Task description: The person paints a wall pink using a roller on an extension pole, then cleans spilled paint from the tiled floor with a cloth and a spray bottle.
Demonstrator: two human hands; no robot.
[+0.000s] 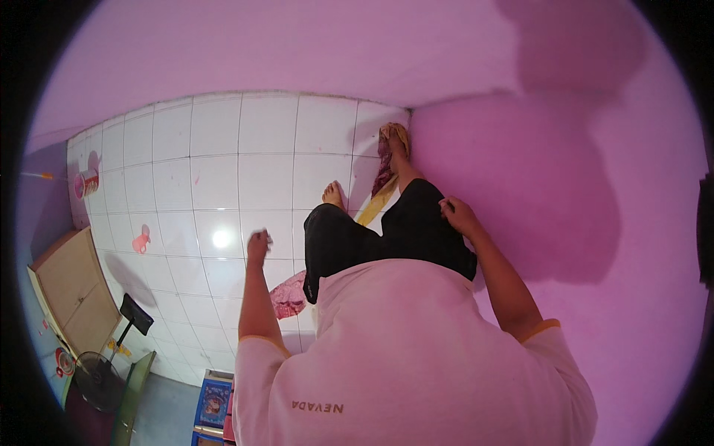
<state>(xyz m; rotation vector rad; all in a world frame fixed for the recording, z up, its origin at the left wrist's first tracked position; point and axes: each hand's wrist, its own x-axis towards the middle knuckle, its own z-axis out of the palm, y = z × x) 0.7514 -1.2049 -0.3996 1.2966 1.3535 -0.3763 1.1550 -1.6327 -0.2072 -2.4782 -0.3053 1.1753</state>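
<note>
My left hand (259, 246) hangs in the air over the white tiles, left of my black shorts (401, 238). Its fingers are loosely curled, slightly blurred, with nothing seen in them. Against the right leg of the shorts rests my right hand (458, 216), fingers bent in and no object visible in it. My bare right foot (396, 145) stands on a crumpled maroon and yellow cloth (382, 178) in the corner by the pink wall. The bare left foot (333, 195) is on the tiles. A second pinkish-red patterned cloth (288, 297) lies on the floor, partly hidden behind my body.
Pink walls (513, 178) rise ahead and close on my right. Across the tiled floor (216, 182) at left are a red and white canister (88, 183), a small pink plastic item (141, 239), a wooden cabinet (74, 290), a black fan (100, 380) and blue drawers (214, 405).
</note>
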